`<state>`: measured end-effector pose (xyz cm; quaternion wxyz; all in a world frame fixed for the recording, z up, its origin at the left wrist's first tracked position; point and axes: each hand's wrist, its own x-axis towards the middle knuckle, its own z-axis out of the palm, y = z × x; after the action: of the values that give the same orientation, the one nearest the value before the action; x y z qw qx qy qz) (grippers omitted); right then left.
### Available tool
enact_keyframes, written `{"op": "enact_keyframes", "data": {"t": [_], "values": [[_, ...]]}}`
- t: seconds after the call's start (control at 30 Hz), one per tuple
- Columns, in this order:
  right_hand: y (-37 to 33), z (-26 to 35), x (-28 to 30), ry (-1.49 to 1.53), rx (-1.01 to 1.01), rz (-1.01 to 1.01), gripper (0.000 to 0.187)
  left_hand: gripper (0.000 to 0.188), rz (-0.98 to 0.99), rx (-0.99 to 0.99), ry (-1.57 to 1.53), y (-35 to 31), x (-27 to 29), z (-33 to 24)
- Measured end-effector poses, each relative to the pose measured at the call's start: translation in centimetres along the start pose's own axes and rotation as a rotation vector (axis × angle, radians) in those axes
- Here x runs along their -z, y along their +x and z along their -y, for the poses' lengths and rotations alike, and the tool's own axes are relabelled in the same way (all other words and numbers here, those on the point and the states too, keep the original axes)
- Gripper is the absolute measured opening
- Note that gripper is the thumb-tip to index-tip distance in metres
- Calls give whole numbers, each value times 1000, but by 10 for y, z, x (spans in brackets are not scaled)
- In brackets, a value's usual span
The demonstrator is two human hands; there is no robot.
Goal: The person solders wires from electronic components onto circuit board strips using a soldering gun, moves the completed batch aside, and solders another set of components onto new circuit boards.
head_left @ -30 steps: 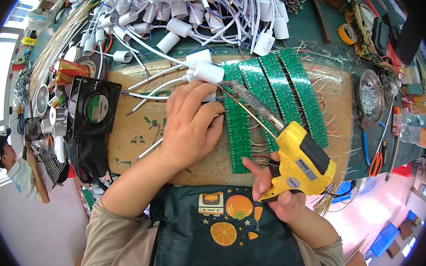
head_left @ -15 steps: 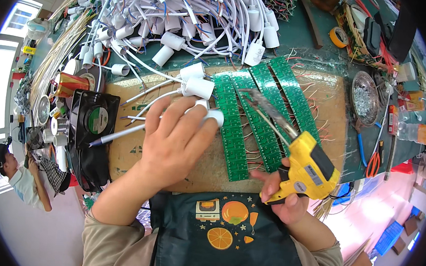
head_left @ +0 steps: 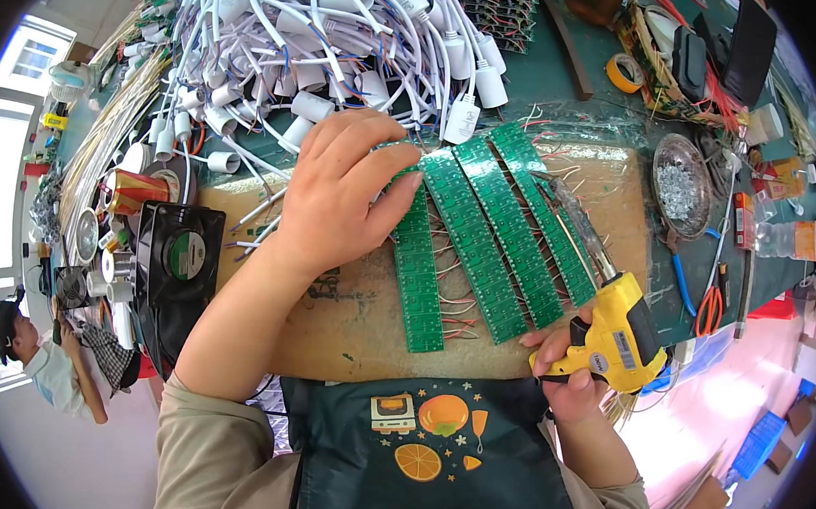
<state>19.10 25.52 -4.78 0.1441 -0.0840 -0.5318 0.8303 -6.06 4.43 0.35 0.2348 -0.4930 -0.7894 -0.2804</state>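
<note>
Four green circuit board strips lie side by side on a brown work board (head_left: 346, 331), thin wires sticking out along their edges. My left hand (head_left: 342, 188) is closed at the upper end of the leftmost circuit board strip (head_left: 419, 293), thumb and fingertips gripping it. The hand covers most of the white lamp holders on that side; a few cable ends (head_left: 257, 220) poke out beside it. In my right hand (head_left: 565, 370) is a yellow soldering gun (head_left: 618, 331), its long metal tip and thin feed tube reaching over the rightmost strip (head_left: 547, 222).
A big heap of white lamp holders with cables (head_left: 290, 48) covers the far side. A black fan (head_left: 181, 253) stands at left. On the right are a metal dish (head_left: 683, 184), orange-handled scissors (head_left: 710, 312) and a tape roll (head_left: 624, 73). Another person (head_left: 46, 362) is at far left.
My left hand has gone from the lamp holders up to the leftmost strip's top end. That strip has shifted left, away from its neighbour. The soldering gun has moved right and nearer me.
</note>
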Motion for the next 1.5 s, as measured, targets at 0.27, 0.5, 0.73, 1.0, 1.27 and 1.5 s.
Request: {"op": "enact_keyframes", "data": {"t": [0.27,0.5,0.73,1.0,1.27,1.5], "values": [[2,1,0,16,3,-18,80,27,-49,22,93,-16,39,-5],[4,2,-1,11,-8,-20,78,30,277,215,31,-19,70,-12],[4,-1,0,21,14,-12,77,39,504,173,242,-41,61,-24],[2,-5,4,-9,35,13,79,29,171,21,220,-6,31,-2],[1,-4,0,-6,58,2,76,10,-497,837,-390,34,47,7],[3,-5,1,2,61,-13,74,24,-502,699,-188,64,96,17]]}}
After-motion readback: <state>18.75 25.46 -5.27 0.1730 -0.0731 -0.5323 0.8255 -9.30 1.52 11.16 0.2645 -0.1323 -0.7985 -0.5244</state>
